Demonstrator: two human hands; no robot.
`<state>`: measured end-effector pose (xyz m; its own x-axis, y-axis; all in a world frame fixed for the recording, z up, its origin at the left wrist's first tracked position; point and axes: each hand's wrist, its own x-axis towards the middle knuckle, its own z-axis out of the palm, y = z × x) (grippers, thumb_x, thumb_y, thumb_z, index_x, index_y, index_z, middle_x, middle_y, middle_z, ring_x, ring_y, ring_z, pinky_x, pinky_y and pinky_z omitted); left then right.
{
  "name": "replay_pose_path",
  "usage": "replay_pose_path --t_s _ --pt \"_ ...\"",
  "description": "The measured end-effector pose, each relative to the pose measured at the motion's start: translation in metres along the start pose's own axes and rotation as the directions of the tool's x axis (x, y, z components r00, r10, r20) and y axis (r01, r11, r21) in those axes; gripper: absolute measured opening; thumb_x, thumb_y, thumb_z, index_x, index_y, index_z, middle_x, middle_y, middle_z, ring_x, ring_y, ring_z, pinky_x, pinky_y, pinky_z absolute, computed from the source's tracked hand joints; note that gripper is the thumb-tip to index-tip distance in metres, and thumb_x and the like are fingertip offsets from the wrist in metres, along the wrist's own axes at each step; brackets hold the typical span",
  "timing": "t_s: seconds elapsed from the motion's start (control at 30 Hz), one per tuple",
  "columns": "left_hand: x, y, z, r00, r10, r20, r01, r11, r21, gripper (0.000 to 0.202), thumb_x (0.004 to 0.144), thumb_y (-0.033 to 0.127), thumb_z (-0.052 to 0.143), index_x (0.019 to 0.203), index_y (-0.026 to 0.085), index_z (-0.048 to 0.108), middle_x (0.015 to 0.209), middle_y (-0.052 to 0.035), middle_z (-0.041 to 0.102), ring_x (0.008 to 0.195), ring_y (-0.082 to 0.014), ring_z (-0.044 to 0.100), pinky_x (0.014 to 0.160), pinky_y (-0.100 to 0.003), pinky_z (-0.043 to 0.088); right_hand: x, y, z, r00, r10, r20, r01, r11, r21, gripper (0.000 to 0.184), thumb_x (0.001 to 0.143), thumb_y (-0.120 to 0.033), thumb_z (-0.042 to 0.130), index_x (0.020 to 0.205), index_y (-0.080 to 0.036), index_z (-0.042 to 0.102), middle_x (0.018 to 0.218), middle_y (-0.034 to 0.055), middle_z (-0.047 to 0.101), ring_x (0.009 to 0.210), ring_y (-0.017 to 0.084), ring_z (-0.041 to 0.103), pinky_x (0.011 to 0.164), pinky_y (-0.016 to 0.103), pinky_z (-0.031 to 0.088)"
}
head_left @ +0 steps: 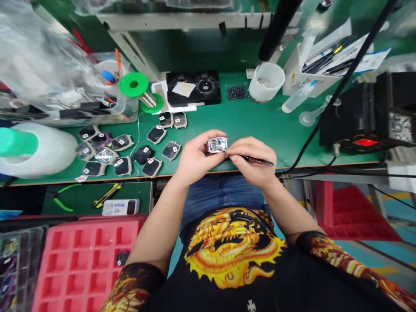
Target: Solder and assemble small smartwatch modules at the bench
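Observation:
My left hand (196, 158) grips an opened smartwatch case (217, 144) above the front edge of the green bench, its inner electronics facing up. Closed around dark tweezers (256, 160), my right hand (255, 158) holds their tip at the inside of the case. The exact contact point of the tip is too small to make out. To the left of my hands lie several smartwatches (171, 150) with dark screens, most bearing small white and red labels.
A solder spool (147, 99), a black tray (212, 93), a box of tiny screws (236, 92) and a white cup (266, 82) stand behind. A station with a red display (365, 142) and hanging cable are right. A white bottle (48, 149) and red foam tray (81, 236) are left.

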<state>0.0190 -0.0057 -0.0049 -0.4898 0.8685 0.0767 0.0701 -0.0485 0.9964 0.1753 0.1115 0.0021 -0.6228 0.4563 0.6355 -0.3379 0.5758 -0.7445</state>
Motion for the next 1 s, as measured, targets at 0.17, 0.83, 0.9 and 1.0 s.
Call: replay_pose_path --t_s 0.17,0.83,0.9,1.0 --pt "0.0006 0.0019 -0.0008 1.000 -0.009 -0.001 0.009 0.998 0.061 0.047 0.079 0.032 0.086 0.122 0.017 0.075 0.111 -0.0056 0.076 0.094 -0.0153 0.070 0.085 -0.026 0.059 -0.0001 0.0037 -0.0013 0.999 0.007 0.036 -0.007 1.000 -0.017 0.015 0.106 -0.024 0.069 0.109 -0.024 0.084 0.104 0.0044 0.080 0.095 0.020 0.077 0.089 0.035 0.064" --pt "-0.0005 0.0054 0.0015 0.999 -0.040 0.009 0.039 0.997 0.061 0.045 0.081 0.031 0.085 0.122 0.015 0.075 0.111 -0.0067 0.077 0.095 -0.0159 0.072 0.086 -0.028 0.060 -0.0071 0.0031 -0.0036 0.999 -0.039 0.033 0.044 0.986 -0.160 0.019 0.107 -0.022 0.068 0.117 -0.029 0.083 0.115 0.0039 0.079 0.102 0.021 0.077 0.094 0.038 0.065" --pt "0.0004 0.0030 0.0012 0.998 -0.054 0.012 0.053 0.997 0.051 0.045 0.081 0.031 0.087 0.121 0.016 0.075 0.111 -0.0067 0.078 0.095 -0.0158 0.072 0.086 -0.028 0.060 -0.0067 0.0047 -0.0030 1.000 -0.021 -0.012 0.019 0.991 -0.130 0.017 0.106 -0.023 0.071 0.116 -0.029 0.083 0.114 0.0040 0.079 0.101 0.022 0.077 0.094 0.038 0.064" --pt "0.0021 -0.0007 -0.0012 0.999 -0.049 0.005 0.049 0.997 0.058 0.050 0.078 0.031 0.090 0.123 0.015 0.075 0.111 -0.0074 0.078 0.094 -0.0165 0.072 0.084 -0.028 0.060 -0.0036 0.0068 -0.0013 0.997 0.035 -0.065 -0.038 0.998 -0.045 0.013 0.103 -0.023 0.076 0.111 -0.027 0.084 0.108 0.0042 0.080 0.097 0.021 0.076 0.091 0.037 0.063"
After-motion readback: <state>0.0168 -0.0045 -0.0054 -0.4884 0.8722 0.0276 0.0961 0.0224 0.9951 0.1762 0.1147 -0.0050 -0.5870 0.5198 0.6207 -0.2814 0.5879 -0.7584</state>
